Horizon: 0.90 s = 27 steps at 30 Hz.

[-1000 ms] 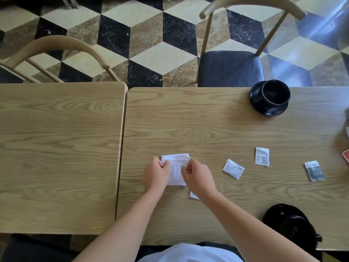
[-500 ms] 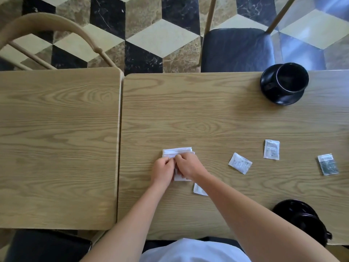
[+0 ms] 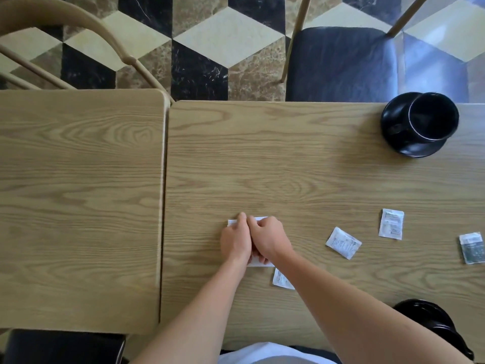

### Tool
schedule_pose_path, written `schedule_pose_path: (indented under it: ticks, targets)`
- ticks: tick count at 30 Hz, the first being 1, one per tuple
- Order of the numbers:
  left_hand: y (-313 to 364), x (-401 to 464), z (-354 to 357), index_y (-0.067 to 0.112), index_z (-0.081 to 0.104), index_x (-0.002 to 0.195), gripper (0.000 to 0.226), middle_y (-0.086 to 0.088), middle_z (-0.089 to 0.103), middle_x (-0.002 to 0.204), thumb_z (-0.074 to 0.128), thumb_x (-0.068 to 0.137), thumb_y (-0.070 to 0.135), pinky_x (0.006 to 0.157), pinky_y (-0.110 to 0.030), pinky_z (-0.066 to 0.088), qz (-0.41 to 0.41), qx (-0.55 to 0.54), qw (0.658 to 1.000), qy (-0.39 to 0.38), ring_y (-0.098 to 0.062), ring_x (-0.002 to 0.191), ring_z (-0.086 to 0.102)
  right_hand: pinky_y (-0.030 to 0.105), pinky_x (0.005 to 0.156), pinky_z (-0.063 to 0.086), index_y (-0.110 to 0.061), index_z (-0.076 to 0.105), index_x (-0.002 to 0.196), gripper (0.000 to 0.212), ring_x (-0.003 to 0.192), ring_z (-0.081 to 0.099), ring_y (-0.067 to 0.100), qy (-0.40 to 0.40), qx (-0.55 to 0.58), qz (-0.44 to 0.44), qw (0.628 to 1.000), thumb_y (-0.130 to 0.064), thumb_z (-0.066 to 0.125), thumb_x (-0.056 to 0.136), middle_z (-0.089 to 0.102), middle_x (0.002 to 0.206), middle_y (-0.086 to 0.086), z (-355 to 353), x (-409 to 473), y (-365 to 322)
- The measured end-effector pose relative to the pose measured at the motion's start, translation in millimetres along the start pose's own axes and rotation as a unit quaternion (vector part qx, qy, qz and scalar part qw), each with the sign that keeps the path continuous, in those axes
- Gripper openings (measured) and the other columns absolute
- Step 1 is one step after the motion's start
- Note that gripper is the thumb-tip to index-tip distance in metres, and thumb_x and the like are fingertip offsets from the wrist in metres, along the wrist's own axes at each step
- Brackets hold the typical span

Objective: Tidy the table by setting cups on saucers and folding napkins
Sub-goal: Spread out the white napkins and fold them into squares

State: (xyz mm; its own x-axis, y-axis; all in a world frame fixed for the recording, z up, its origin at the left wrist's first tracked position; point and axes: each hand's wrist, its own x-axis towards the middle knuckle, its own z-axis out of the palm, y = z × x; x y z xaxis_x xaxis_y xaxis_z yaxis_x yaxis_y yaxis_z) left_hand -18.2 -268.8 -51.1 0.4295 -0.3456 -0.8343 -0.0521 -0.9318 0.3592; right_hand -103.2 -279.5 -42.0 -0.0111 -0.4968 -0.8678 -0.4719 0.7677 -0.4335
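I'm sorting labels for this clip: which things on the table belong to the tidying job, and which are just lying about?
Job: white napkin under the left hand and right hand; black cup on its saucer.
Lying about: four small sachets, dark-seated chair.

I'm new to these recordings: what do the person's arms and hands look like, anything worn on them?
Both forearms are bare, with no sleeves in view. The left hand and right hand show no gloves, rings or watch. A white garment shows at the bottom edge.

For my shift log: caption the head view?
Both hands press a white napkin flat beside scattered sachets.
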Motion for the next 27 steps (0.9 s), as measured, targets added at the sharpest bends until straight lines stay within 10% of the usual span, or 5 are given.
schedule_pose_path:
  ticks: [9, 16, 27]
  targets:
    - [1, -6, -2, 0.017, 0.071, 0.058, 0.063, 0.001, 0.066, 0.048, 0.038, 0.083, 0.064, 0.037, -0.022, 0.043, -0.019, -0.008, 0.999, -0.044, -0.018, 0.037, 0.061, 0.023, 0.034, 0.043, -0.009, 0.062, 0.050, 0.061, 0.034, 0.059, 0.022, 0.001, -0.007, -0.006, 1.000, -0.046, 0.039, 0.093, 0.067, 0.048, 0.012, -4, -8, -4]
    - [-17, -4, -35, 0.022, 0.026, 0.045, 0.064, 0.003, 0.026, 0.040, 0.032, 0.094, 0.063, 0.035, -0.017, 0.017, -0.013, -0.037, 0.991, -0.128, -0.016, 0.036, 0.023, 0.021, 0.039, 0.036, -0.017, 0.044, 0.050, 0.050, 0.038, 0.043, 0.017, -0.005, 0.177, 0.028, 0.984, -0.029, 0.041, 0.098, 0.047, 0.045, 0.002, 7, -33, 6]
    - [-33, 1, -14, 0.020, 0.035, 0.035, 0.075, -0.002, 0.036, 0.036, 0.035, 0.092, 0.069, 0.035, -0.018, 0.023, -0.030, -0.046, 0.994, -0.095, -0.017, 0.029, 0.032, 0.019, 0.035, 0.033, -0.009, 0.055, 0.055, 0.043, 0.036, 0.047, 0.020, 0.051, 0.266, 0.080, 0.959, -0.033, 0.046, 0.089, 0.053, 0.044, 0.005, 29, -31, 31]
